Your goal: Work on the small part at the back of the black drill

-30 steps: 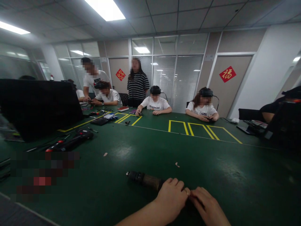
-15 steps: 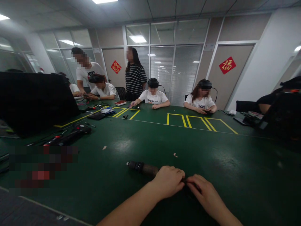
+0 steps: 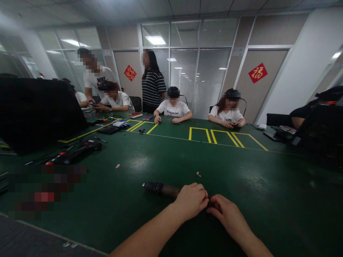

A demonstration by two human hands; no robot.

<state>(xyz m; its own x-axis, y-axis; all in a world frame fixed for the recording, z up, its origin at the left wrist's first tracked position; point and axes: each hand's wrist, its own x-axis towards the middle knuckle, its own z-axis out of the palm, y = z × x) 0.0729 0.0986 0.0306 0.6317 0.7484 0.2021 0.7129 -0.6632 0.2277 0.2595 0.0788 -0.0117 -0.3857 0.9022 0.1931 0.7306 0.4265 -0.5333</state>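
Head view: green table (image 3: 241, 167) carries a dark cylindrical tool (image 3: 160, 188) lying flat, its free end pointing left. Left hand (image 3: 191, 200) curls closed over its right end; right hand (image 3: 227, 216) pinches something hidden, fingertips meeting the left's.

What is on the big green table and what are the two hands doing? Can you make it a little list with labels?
Table: green table with yellow tape boxes
Left hand: left hand curled over a dark cylindrical tool lying on its side
Right hand: right hand pinching at the same spot, fingertips meeting the left's
What they pinch: hidden by the fingers
Scraps: two small pale bits beyond the tool
Others: people seated at the far side
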